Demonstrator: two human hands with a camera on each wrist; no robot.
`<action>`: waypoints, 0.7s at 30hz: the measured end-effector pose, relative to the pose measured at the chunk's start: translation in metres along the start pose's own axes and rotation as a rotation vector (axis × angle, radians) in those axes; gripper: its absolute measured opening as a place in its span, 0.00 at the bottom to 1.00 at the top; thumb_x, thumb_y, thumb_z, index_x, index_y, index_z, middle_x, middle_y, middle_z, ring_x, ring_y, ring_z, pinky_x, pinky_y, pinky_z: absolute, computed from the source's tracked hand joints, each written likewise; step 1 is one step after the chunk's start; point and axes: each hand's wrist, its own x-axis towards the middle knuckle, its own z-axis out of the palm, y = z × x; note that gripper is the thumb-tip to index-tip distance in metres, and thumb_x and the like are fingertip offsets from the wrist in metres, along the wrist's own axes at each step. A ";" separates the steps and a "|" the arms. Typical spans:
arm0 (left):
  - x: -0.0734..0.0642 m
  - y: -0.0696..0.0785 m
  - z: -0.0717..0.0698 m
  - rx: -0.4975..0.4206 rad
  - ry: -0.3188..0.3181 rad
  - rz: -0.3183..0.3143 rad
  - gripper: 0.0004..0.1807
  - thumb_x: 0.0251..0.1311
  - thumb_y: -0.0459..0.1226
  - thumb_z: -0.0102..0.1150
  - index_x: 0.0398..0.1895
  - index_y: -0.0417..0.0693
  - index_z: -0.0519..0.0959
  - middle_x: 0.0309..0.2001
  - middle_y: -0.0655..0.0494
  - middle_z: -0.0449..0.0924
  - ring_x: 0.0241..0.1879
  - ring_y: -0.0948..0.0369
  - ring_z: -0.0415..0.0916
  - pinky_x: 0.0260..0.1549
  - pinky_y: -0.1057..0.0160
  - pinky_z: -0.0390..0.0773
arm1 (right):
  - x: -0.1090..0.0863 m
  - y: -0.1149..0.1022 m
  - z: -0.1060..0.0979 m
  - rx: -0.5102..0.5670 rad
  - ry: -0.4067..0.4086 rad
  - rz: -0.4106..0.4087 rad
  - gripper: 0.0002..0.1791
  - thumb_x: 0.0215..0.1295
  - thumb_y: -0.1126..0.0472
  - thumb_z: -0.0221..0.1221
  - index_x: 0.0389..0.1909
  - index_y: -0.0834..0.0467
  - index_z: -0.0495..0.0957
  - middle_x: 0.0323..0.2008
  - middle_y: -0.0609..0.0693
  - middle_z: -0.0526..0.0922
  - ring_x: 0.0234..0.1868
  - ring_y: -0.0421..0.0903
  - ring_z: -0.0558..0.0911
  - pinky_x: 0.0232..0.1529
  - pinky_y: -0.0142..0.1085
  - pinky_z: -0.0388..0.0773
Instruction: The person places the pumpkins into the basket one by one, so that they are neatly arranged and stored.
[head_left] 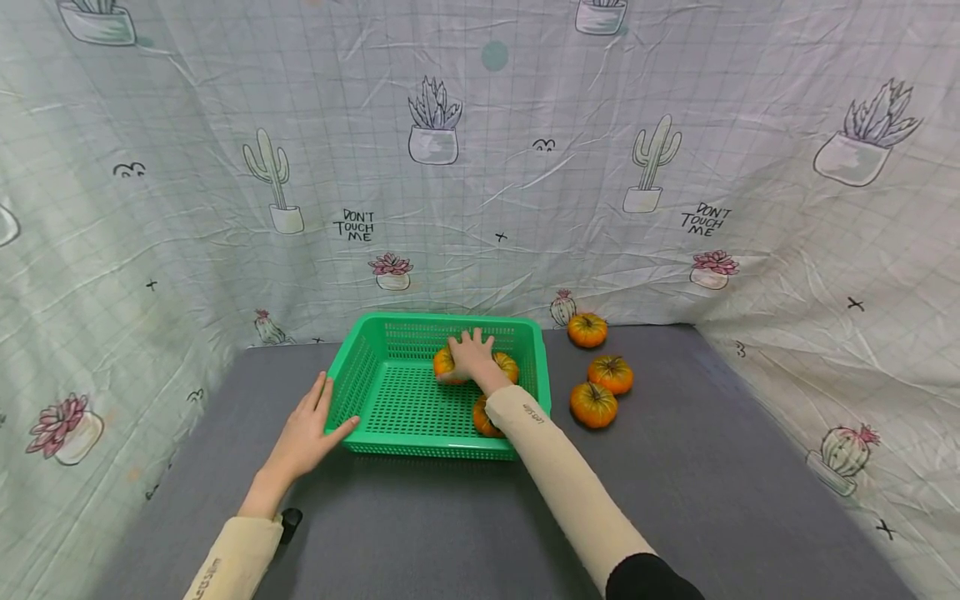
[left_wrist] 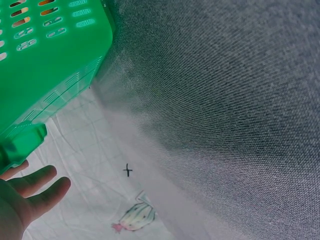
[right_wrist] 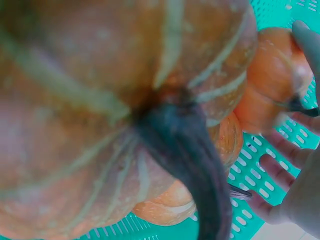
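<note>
A green plastic basket (head_left: 420,450) sits on the table with small orange pumpkins inside, toward its right half. Over them is my right hand (head_left: 472,358), its fingers spread. One pumpkin (head_left: 442,362) shows under the thumb side, another (head_left: 507,365) by the wrist, and a third (head_left: 484,418) lies partly behind the sleeve. In the right wrist view, the thumb touches a pumpkin (right_wrist: 270,75) while the other fingers stay apart; a large pumpkin (right_wrist: 75,150) fills the foreground. My left hand (head_left: 303,433) rests at the basket's left rim, fingers straight.
Right of the basket, three more pumpkins stand on the grey table (head_left: 720,467): one at the back (head_left: 587,330), one in the middle (head_left: 611,374) and one nearer (head_left: 593,405). A printed cloth (head_left: 480,192) hangs behind and along both sides.
</note>
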 end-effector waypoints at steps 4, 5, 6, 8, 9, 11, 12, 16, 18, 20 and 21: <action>0.000 -0.001 0.001 0.001 0.000 -0.001 0.47 0.59 0.56 0.46 0.68 0.34 0.42 0.69 0.36 0.37 0.64 0.35 0.45 0.56 0.35 0.52 | -0.002 -0.001 -0.001 -0.030 -0.013 -0.001 0.44 0.48 0.33 0.57 0.65 0.48 0.58 0.66 0.57 0.56 0.67 0.59 0.51 0.61 0.59 0.52; 0.000 -0.001 0.001 0.000 -0.001 -0.001 0.47 0.59 0.56 0.46 0.68 0.34 0.42 0.69 0.37 0.36 0.64 0.35 0.45 0.56 0.35 0.52 | -0.003 -0.001 -0.001 -0.035 -0.015 -0.002 0.44 0.48 0.34 0.57 0.64 0.48 0.58 0.66 0.57 0.56 0.67 0.59 0.51 0.61 0.59 0.53; 0.000 -0.001 0.001 0.000 -0.001 -0.002 0.47 0.59 0.56 0.46 0.68 0.34 0.42 0.70 0.37 0.36 0.64 0.35 0.45 0.56 0.35 0.52 | -0.003 -0.001 -0.002 -0.036 -0.020 -0.003 0.43 0.48 0.35 0.57 0.64 0.48 0.58 0.66 0.57 0.56 0.67 0.59 0.51 0.61 0.59 0.53; -0.001 -0.001 0.001 -0.001 -0.004 -0.005 0.47 0.59 0.56 0.46 0.68 0.34 0.41 0.70 0.37 0.36 0.64 0.35 0.45 0.55 0.34 0.52 | -0.003 -0.001 -0.002 -0.038 -0.026 -0.005 0.42 0.49 0.36 0.58 0.64 0.48 0.58 0.66 0.56 0.57 0.67 0.59 0.51 0.61 0.59 0.53; -0.001 -0.001 0.001 0.001 -0.005 -0.006 0.47 0.59 0.56 0.46 0.68 0.34 0.41 0.70 0.37 0.36 0.64 0.35 0.45 0.56 0.35 0.52 | -0.003 -0.001 -0.003 -0.042 -0.032 -0.006 0.42 0.50 0.36 0.58 0.64 0.48 0.58 0.66 0.56 0.57 0.67 0.59 0.51 0.61 0.58 0.53; 0.000 -0.001 0.001 0.001 -0.005 -0.006 0.47 0.59 0.56 0.46 0.68 0.34 0.41 0.70 0.37 0.36 0.64 0.35 0.45 0.56 0.35 0.52 | -0.003 -0.001 -0.003 -0.045 -0.036 -0.008 0.41 0.50 0.36 0.58 0.64 0.47 0.58 0.65 0.55 0.57 0.67 0.58 0.51 0.61 0.58 0.53; 0.000 -0.001 0.001 0.001 -0.005 -0.005 0.47 0.59 0.56 0.46 0.68 0.34 0.41 0.70 0.37 0.36 0.64 0.35 0.45 0.56 0.35 0.52 | -0.003 -0.002 -0.003 -0.047 -0.039 -0.010 0.41 0.51 0.37 0.57 0.64 0.47 0.59 0.65 0.55 0.58 0.67 0.59 0.51 0.61 0.58 0.53; 0.000 -0.001 0.001 0.001 -0.003 -0.001 0.47 0.58 0.56 0.47 0.68 0.34 0.41 0.70 0.37 0.36 0.64 0.35 0.45 0.56 0.35 0.52 | -0.004 -0.002 -0.004 -0.046 -0.036 -0.017 0.39 0.51 0.38 0.58 0.63 0.47 0.61 0.64 0.55 0.60 0.67 0.59 0.52 0.60 0.58 0.53; 0.001 -0.001 0.001 0.001 -0.003 0.001 0.47 0.58 0.56 0.47 0.68 0.34 0.41 0.70 0.37 0.36 0.64 0.35 0.45 0.56 0.35 0.52 | -0.004 -0.003 -0.005 -0.049 -0.039 -0.018 0.38 0.52 0.38 0.58 0.63 0.48 0.61 0.64 0.56 0.60 0.66 0.59 0.52 0.60 0.58 0.53; 0.001 -0.002 0.000 0.000 -0.004 0.002 0.47 0.59 0.56 0.47 0.68 0.34 0.41 0.70 0.37 0.36 0.64 0.35 0.45 0.56 0.35 0.52 | -0.004 -0.004 -0.006 -0.058 -0.042 -0.014 0.38 0.51 0.38 0.58 0.63 0.48 0.61 0.64 0.56 0.60 0.66 0.58 0.53 0.61 0.58 0.53; 0.001 -0.002 0.000 0.001 -0.005 0.002 0.47 0.59 0.56 0.47 0.68 0.34 0.42 0.70 0.37 0.36 0.64 0.35 0.45 0.56 0.35 0.52 | -0.003 -0.004 -0.006 -0.064 -0.045 -0.014 0.39 0.51 0.38 0.58 0.63 0.48 0.61 0.64 0.56 0.60 0.66 0.58 0.53 0.61 0.58 0.53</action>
